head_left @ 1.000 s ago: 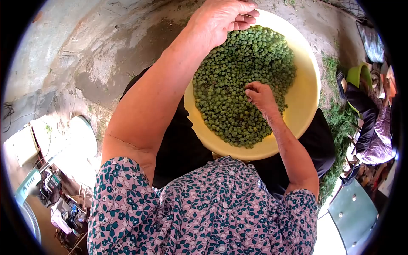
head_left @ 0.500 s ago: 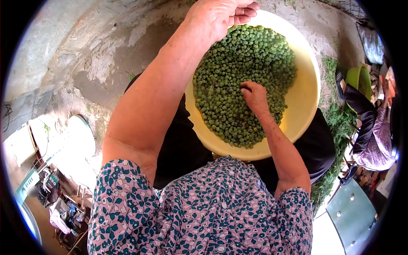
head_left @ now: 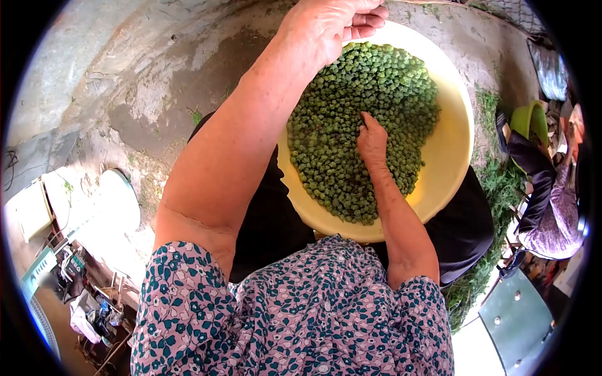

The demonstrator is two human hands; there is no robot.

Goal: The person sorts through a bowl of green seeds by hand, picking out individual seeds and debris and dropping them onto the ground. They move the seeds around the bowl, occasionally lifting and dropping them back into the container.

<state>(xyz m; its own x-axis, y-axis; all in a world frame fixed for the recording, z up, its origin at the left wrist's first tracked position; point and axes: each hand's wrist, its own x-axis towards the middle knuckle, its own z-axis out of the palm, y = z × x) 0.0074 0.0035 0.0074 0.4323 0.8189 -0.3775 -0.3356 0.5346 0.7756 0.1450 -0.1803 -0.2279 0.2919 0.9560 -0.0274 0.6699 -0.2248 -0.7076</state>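
A wide pale-yellow basin (head_left: 453, 135) rests at my lap, holding a heap of small green, rounded, bumpy pods or fruits (head_left: 342, 188) whose exact kind I cannot make out. My right hand (head_left: 372, 139) is over the middle of the heap, its index finger stretched out and touching the green pieces. Its other fingers are tucked underneath and partly hidden. Close to the camera, my left hand (head_left: 335, 28) is raised at the top edge, in front of the basin's far rim. Its visible fingers are curled; the thumb side is cut off by the frame.
Green feathery plants (head_left: 495, 188) lie on the ground to the right. Beyond them are a lime-green tub (head_left: 532, 119) and another person's patterned purple clothing (head_left: 555, 229). A greenish panel (head_left: 519, 319) stands at lower right. Household clutter (head_left: 94, 316) fills the lower left, near a pale round object (head_left: 120, 200).
My right hand has shifted slightly left and its index finger has straightened out from a curled, pinching pose. My left hand stays raised, and the whole view has moved a little.
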